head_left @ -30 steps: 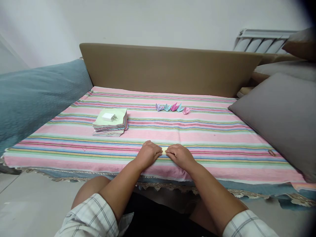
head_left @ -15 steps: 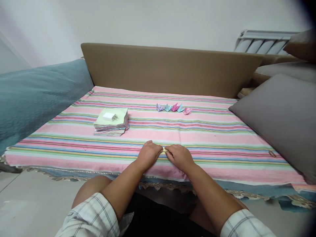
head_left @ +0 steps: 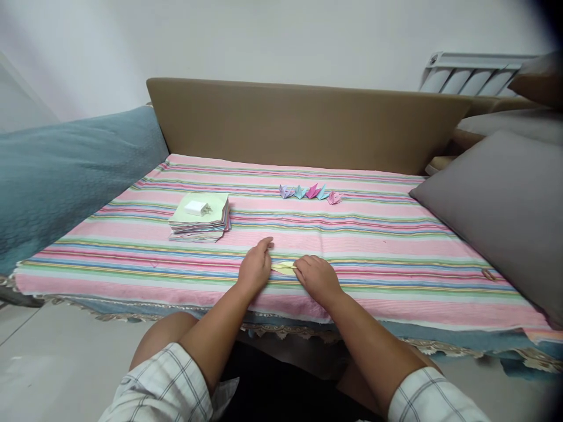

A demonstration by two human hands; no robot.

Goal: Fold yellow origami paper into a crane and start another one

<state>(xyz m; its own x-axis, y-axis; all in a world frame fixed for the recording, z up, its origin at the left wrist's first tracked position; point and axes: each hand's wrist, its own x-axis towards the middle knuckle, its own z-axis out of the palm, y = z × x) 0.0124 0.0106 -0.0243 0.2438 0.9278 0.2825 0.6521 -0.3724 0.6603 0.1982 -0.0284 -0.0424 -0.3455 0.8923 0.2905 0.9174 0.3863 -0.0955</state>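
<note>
My right hand (head_left: 318,279) pinches the right end of a pale yellow folded paper (head_left: 284,268) between thumb and fingers, the paper lying low over the striped cloth (head_left: 365,241) right in front of me. My left hand (head_left: 255,265) is loosely spread at the paper's other end, its fingers pointing forward, and I cannot tell whether it touches the paper. Beyond my hands sit a paper stack (head_left: 200,220) topped by a white charger (head_left: 196,208), and a row of folded paper figures (head_left: 312,192).
</note>
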